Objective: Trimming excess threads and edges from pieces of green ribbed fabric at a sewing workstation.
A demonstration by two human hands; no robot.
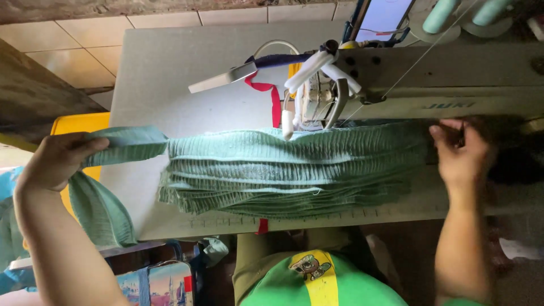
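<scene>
Holding: my left hand [56, 160] is closed around one end of the green ribbed fabric [283, 170], pulled out well away from the sewing machine [396, 85].
Right hand [462, 156]: fingers curled on the fabric's other end, just under the machine's arm; blurred, so how firmly it grips I cannot tell.
Fabric: bunched in folds on the grey table [170, 73], its top edge beneath the machine's needle end.
Red ribbon [274, 102]: hanging beside the machine's head.
</scene>
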